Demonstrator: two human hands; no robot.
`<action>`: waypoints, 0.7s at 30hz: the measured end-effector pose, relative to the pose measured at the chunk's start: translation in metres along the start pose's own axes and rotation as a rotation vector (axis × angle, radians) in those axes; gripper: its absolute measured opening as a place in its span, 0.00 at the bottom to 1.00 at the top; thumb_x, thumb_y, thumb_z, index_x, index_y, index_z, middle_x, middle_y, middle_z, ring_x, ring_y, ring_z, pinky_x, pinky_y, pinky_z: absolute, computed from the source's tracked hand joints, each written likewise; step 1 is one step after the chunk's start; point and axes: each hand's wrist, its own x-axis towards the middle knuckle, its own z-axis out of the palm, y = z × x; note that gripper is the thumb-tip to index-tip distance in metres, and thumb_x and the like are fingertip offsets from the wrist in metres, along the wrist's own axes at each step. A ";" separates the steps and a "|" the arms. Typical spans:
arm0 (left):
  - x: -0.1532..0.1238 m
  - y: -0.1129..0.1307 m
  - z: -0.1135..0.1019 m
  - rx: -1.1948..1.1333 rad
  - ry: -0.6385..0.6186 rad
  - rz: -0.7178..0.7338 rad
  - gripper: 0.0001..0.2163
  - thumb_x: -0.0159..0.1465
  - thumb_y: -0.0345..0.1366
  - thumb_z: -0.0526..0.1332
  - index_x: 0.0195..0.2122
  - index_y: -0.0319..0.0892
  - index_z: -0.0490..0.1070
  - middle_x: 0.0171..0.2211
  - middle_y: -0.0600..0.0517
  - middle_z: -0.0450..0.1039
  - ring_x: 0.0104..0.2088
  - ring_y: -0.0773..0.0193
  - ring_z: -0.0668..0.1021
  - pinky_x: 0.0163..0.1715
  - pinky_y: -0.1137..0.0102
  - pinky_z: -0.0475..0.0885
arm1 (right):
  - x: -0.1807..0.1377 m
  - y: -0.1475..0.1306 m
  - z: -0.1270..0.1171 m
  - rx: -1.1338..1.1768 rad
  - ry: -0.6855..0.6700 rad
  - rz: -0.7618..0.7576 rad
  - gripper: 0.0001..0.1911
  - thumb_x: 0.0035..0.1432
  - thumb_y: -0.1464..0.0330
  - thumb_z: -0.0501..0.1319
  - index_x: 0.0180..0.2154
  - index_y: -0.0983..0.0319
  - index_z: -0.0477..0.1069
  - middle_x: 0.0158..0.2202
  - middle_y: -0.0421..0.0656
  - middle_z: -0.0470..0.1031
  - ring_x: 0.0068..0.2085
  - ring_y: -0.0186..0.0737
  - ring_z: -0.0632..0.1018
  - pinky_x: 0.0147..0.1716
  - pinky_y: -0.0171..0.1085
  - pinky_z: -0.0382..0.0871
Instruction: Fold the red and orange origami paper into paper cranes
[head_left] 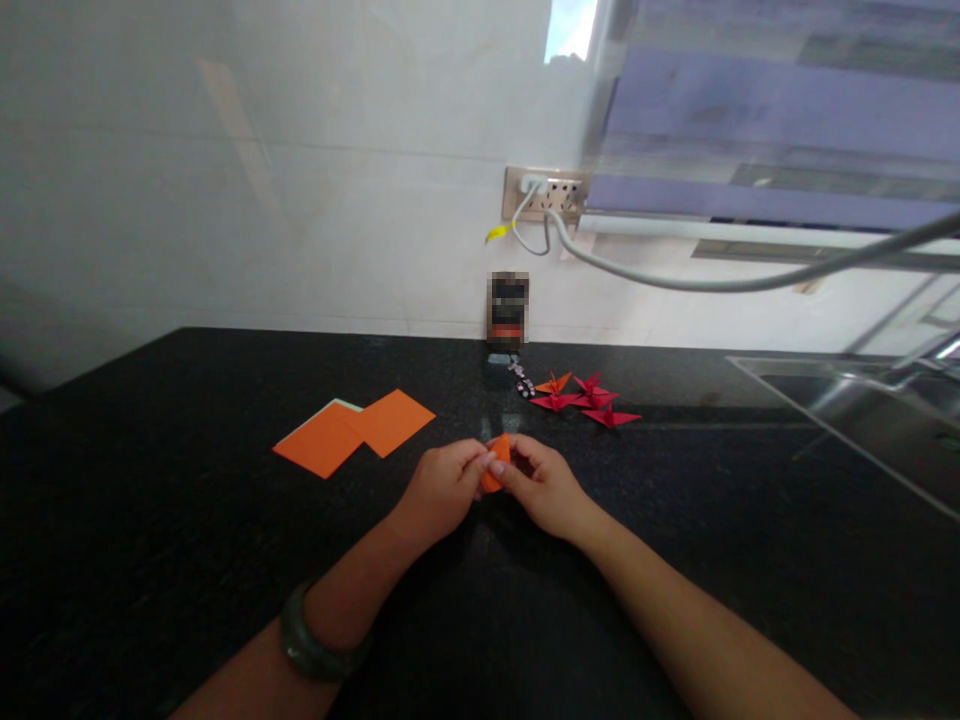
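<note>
A small folded piece of orange paper (pixel 496 462) is pinched between both hands just above the black counter (pixel 150 520). My left hand (pixel 440 490) grips its left side with curled fingers. Closed on its right side is my right hand (pixel 546 487). Most of the paper is hidden by my fingers. A dark green bangle (pixel 319 650) sits on my left wrist.
Flat orange paper squares (pixel 356 428) lie to the left of my hands. Several folded red and orange paper cranes (pixel 585 398) rest behind them, near a small dark object (pixel 508 312) by the wall. A metal sink (pixel 862 400) is at right; a grey cable (pixel 712 280) hangs from a wall socket (pixel 546 193).
</note>
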 end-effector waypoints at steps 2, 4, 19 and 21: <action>0.000 0.002 -0.001 0.022 0.023 -0.008 0.13 0.61 0.39 0.48 0.26 0.41 0.69 0.20 0.54 0.69 0.22 0.68 0.71 0.23 0.74 0.62 | 0.000 0.000 0.000 -0.011 0.024 0.011 0.08 0.55 0.66 0.55 0.34 0.62 0.68 0.30 0.41 0.71 0.31 0.34 0.72 0.29 0.32 0.65; -0.001 0.003 -0.001 0.035 0.039 -0.008 0.14 0.61 0.39 0.48 0.25 0.41 0.68 0.20 0.54 0.69 0.22 0.68 0.71 0.23 0.74 0.61 | 0.000 0.001 0.001 -0.019 0.042 0.020 0.08 0.54 0.65 0.56 0.34 0.62 0.68 0.29 0.41 0.71 0.30 0.33 0.71 0.28 0.31 0.64; 0.000 0.002 0.001 0.042 0.027 -0.015 0.15 0.62 0.40 0.47 0.26 0.40 0.67 0.20 0.55 0.67 0.22 0.68 0.71 0.23 0.75 0.61 | 0.002 0.004 0.006 0.190 0.139 0.111 0.11 0.48 0.65 0.61 0.32 0.61 0.63 0.24 0.37 0.67 0.25 0.31 0.69 0.24 0.31 0.63; 0.000 0.002 0.001 0.037 0.022 -0.020 0.15 0.62 0.40 0.47 0.25 0.40 0.67 0.20 0.55 0.68 0.22 0.68 0.71 0.23 0.75 0.62 | 0.002 0.004 0.005 0.165 0.122 0.113 0.09 0.48 0.64 0.61 0.27 0.62 0.63 0.22 0.37 0.66 0.23 0.31 0.67 0.24 0.31 0.62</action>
